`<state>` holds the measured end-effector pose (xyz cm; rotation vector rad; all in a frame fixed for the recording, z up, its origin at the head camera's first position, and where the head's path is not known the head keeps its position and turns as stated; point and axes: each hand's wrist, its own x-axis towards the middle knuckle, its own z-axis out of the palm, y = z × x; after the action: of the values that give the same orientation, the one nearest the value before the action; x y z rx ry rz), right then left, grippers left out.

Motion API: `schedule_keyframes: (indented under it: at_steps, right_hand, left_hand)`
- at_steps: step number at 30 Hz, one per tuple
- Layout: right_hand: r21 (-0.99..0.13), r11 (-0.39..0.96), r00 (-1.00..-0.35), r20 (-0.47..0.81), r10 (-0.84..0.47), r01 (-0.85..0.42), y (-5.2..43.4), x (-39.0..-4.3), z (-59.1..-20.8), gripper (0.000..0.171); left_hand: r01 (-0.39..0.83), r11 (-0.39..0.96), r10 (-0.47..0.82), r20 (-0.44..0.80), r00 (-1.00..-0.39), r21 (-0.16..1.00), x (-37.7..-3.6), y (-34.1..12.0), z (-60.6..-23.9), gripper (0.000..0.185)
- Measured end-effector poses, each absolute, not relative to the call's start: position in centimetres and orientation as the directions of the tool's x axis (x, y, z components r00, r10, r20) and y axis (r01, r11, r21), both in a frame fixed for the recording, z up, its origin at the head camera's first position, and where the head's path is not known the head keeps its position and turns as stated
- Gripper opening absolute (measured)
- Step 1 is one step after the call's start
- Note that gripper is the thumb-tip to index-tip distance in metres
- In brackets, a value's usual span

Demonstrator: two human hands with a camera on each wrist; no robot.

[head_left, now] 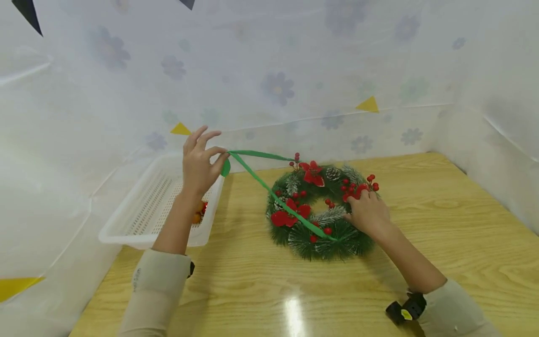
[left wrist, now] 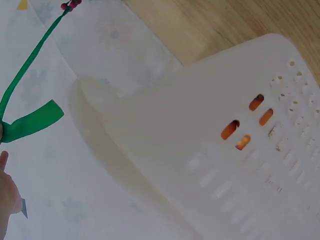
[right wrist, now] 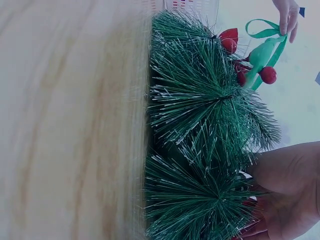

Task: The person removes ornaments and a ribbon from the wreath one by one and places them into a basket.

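A green ribbon (head_left: pixel 311 227) is pinched between the thumb and forefinger of my left hand (head_left: pixel 197 171), raised over the basket's right side. Two lengths slope from the fingers to the wreath (head_left: pixel 313 248), one to its back, one across its front; a short end (left wrist: pixel 35 121) hangs loose. The wreath lies flat, with pine needles, red flowers (head_left: pixel 312 174), red berries (head_left: pixel 328 230) and a pine cone (head_left: pixel 333 173). My right hand (head_left: pixel 371 213) grips the wreath's right side, thumb towards the centre. Needles partly hide its fingers in the right wrist view.
To the left stands a white perforated basket (head_left: pixel 126 239) with small orange and red items (head_left: pixel 197 217) inside. The wooden table (head_left: pixel 248 281) is bordered by pale flower-printed sheeting (head_left: pixel 252 61) at the back and sides.
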<state>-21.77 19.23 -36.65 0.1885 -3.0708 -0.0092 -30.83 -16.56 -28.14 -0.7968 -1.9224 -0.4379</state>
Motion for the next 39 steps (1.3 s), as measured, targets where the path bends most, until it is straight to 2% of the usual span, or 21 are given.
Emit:
schedule_keyframes:
  at_steps: [16,26,34,39]
  right_hand:
    - [0.022,0.993,-0.992,0.061,-0.115,-0.113,19.1,-22.0,-36.7,0.051]
    - [0.026,0.994,-0.993,0.052,-0.109,-0.108,19.0,-22.0,-36.6,0.051]
    - [0.028,0.994,-0.993,0.045,-0.108,-0.107,18.8,-22.1,-36.8,0.052]
    - [0.035,0.994,-0.993,0.054,-0.107,-0.106,18.9,-22.0,-36.7,0.052]
  left_hand:
    - [0.608,0.758,0.027,0.92,-0.391,0.236,-32.2,-19.0,-25.5,0.012]
    - [0.576,0.78,-0.031,0.936,-0.352,0.242,-32.7,-19.4,-23.4,0.014]
    - [0.541,0.753,-0.193,0.912,-0.362,0.374,-32.4,-19.4,-21.5,0.017]
    - [0.482,0.808,-0.176,0.919,-0.351,0.339,-32.7,-19.9,-19.5,0.019]
